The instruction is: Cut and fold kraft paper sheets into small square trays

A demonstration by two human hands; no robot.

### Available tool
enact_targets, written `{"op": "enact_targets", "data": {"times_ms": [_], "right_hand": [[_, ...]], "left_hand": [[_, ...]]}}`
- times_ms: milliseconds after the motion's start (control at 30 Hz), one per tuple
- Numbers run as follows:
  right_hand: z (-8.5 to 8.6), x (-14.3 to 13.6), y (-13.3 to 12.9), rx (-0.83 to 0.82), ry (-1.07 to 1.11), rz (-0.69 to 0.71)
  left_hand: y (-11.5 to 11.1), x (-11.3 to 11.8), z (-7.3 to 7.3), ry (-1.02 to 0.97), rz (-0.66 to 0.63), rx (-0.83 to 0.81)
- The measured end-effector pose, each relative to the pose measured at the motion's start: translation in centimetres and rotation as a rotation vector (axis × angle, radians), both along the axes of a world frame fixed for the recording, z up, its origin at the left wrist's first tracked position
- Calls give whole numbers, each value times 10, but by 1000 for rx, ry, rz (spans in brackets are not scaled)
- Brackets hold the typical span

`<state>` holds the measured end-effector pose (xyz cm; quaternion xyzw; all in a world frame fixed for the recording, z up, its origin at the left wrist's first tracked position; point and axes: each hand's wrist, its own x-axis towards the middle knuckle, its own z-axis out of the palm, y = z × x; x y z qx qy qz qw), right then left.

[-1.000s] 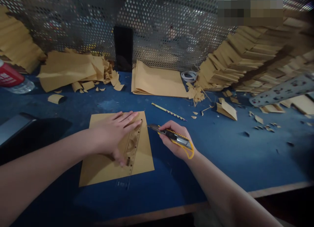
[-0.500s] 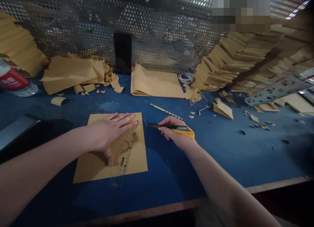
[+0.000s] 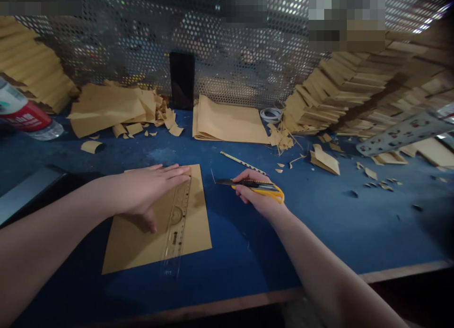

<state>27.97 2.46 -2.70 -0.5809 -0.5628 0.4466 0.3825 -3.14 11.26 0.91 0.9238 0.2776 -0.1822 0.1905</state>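
Note:
My left hand (image 3: 152, 188) lies open, fingers stretched, on a sheet of brown paper (image 3: 198, 224) and on the upper end of a clear plastic ruler (image 3: 177, 217). The ruler slants across the sheet, and its lower end sticks out past the near edge. To the right of the paper, my right hand (image 3: 253, 191) is closed around a yellow-and-black utility knife (image 3: 264, 188). Its blade points left, apart from the sheet. A thin pale sliver (image 3: 213, 176) shows at the blade's tip. Beyond that hand lies a striped pencil (image 3: 243, 162).
Folded brown paper (image 3: 230, 123) lies at the back before a perforated metal screen (image 3: 227, 49), beside a black phone (image 3: 182, 80). Paper stacks rise at both sides. A bottle (image 3: 30, 115) stands at left, a tape roll (image 3: 271, 115) at back, and scraps (image 3: 383, 184) litter the right.
My left hand has slid left with the ruler, which now lies at a steeper angle. The paper has turned slightly. My right hand still grips the knife in nearly the same place.

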Motion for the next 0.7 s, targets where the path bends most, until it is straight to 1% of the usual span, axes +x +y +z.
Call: {"op": "enact_targets", "data": {"times_ms": [100, 200, 333, 433, 467, 533, 600, 700], "right_hand": [[0, 0, -1, 12, -1, 5], [-1, 0, -2, 42, 6, 2], [-4, 2, -2, 94, 4, -37], [-5, 2, -3, 153, -64, -76], [-5, 2, -4, 183, -105, -78], [-4, 1, -5, 247, -193, -55], [-3, -1, -6, 295, -269, -19], [-3, -4, -6, 317, -386, -12]], "left_hand": [[0, 9, 4, -18, 59, 43], [-1, 23, 3, -101, 75, 144], [-4, 35, -9, -223, 72, 308], [-9, 39, -19, -261, 23, 318], [-11, 41, -21, -267, 30, 312], [-14, 43, -24, -281, 98, 318], [-13, 45, -25, -306, 195, 345], [-8, 46, -27, -363, 293, 328]]}}
